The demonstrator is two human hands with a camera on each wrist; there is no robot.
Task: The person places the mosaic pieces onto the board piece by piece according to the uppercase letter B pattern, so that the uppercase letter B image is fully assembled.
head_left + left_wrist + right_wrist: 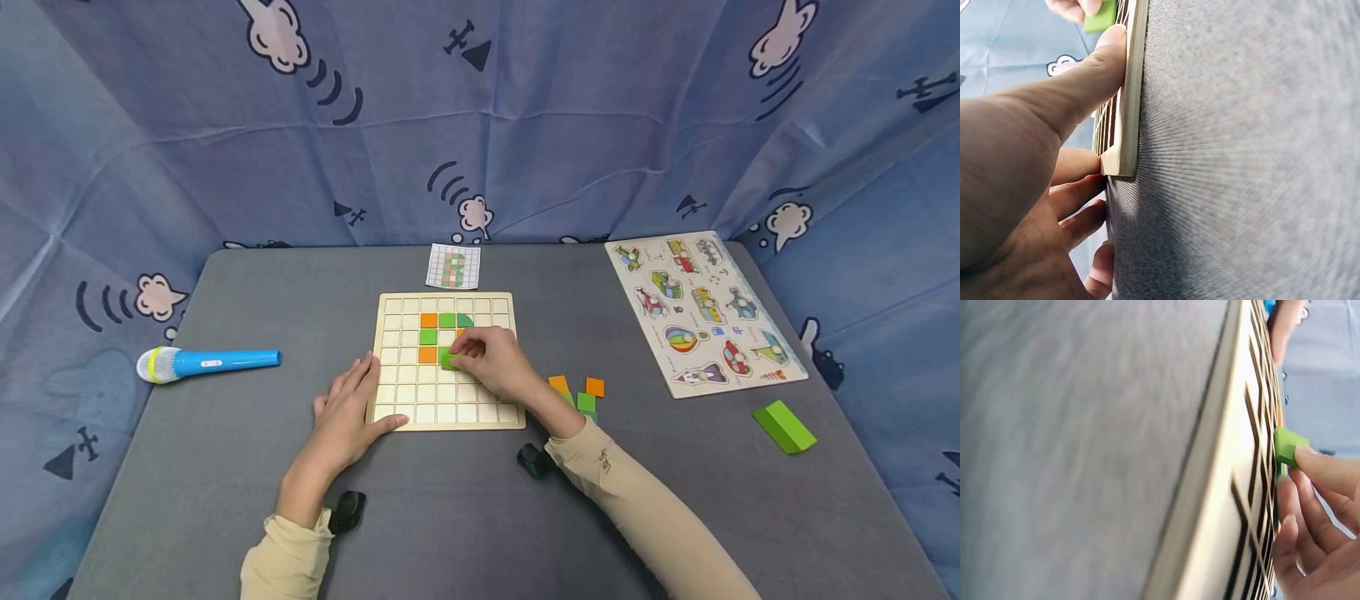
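Note:
A wooden grid board lies on the table, holding orange tiles, green tiles and a dark green piece with a curved edge. Between thumb and fingertips my right hand pinches a light green tile at the board's middle. The right wrist view shows this green tile tilted against the grid face. My left hand rests at the board's near left corner, its thumb on the near edge and fingers along the left side. My right hand hides some cells.
Loose orange tiles and green tiles lie right of the board, partly behind my right forearm. A printed pattern card sits beyond it. A toy microphone is at left; a picture puzzle board and green block at right.

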